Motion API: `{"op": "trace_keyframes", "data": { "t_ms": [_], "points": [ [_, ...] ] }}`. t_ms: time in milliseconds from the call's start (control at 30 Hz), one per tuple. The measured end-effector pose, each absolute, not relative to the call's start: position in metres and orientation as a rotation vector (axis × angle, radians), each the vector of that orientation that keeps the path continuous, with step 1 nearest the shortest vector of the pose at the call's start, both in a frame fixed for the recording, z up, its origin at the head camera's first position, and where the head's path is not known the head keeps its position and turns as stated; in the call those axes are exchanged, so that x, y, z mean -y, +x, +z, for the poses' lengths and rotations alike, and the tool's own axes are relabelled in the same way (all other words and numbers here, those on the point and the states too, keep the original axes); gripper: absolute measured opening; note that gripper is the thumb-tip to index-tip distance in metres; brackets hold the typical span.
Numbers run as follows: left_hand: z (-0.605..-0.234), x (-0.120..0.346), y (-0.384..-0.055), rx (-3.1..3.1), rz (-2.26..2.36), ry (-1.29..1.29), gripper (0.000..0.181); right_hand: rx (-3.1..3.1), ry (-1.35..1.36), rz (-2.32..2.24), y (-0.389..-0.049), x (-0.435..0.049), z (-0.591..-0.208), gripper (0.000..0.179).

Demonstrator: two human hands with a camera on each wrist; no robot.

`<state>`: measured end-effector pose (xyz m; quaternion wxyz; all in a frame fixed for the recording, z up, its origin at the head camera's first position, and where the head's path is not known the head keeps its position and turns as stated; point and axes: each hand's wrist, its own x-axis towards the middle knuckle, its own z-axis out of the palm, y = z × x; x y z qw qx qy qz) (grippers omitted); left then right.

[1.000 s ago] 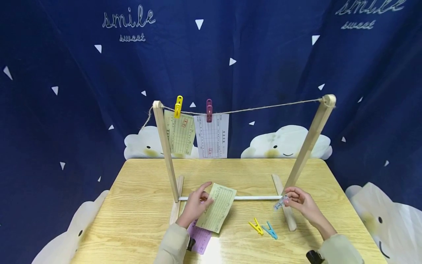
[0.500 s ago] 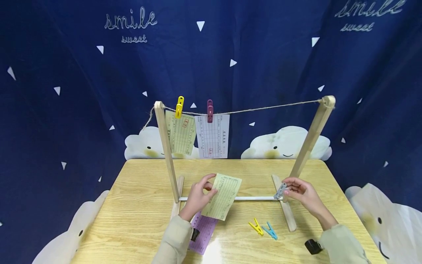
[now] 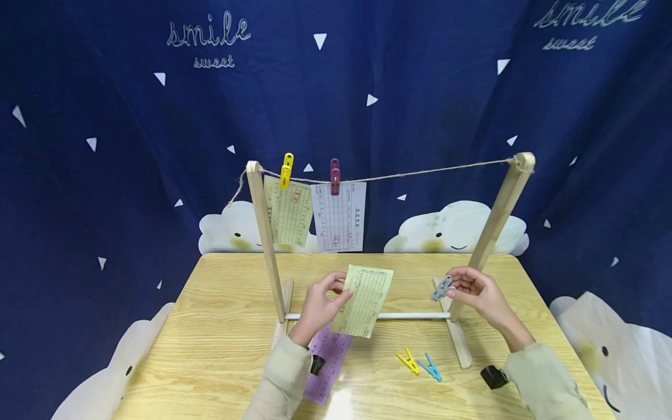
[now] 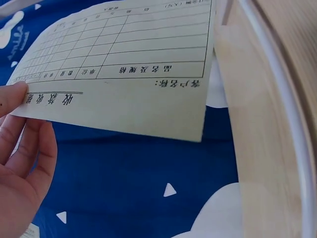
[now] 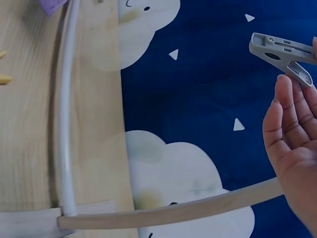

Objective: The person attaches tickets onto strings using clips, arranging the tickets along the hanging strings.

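My left fingers (image 3: 333,277) pinch a pale yellow printed paper sheet (image 3: 363,302), lower middle of the frame; my right fingers (image 3: 463,272) pinch a gray plastic clothespin (image 3: 441,289), lower right.

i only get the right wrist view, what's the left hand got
Observer: The left hand pinches a pale yellow printed receipt.
Operator: ok and what's up on the string
Observer: A yellow printed slip hangs there beside a white printed slip.
Operator: what's next to the yellow tips at my left edge
Observer: A blue clothespin, lying beside the yellow clothespin those tips belong to.
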<state>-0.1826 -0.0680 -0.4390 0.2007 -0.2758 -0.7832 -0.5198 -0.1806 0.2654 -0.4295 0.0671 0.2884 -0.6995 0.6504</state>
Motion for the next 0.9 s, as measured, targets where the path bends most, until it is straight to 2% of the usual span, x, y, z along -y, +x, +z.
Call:
{"op": "trace_keyframes", "data": {
  "t_ms": [267, 500, 900],
  "points": [
    [-0.423, 0.062, -0.181, 2.201, -1.47, -0.678, 0.025, 2.115, 0.869, 1.923, -0.185, -0.258, -0.414, 0.03],
    [-0.385, 0.057, -0.167, 2.135, -1.509, -0.719, 0.018, 2.01, 0.93, 1.955, -0.188, -0.253, -0.396, 0.029],
    [-0.366, 0.05, -0.17, 2.054, -1.595, -0.717, 0.017, 1.92, 1.0, 1.972, -0.194, -0.245, -0.375, 0.031]
  ]
}}
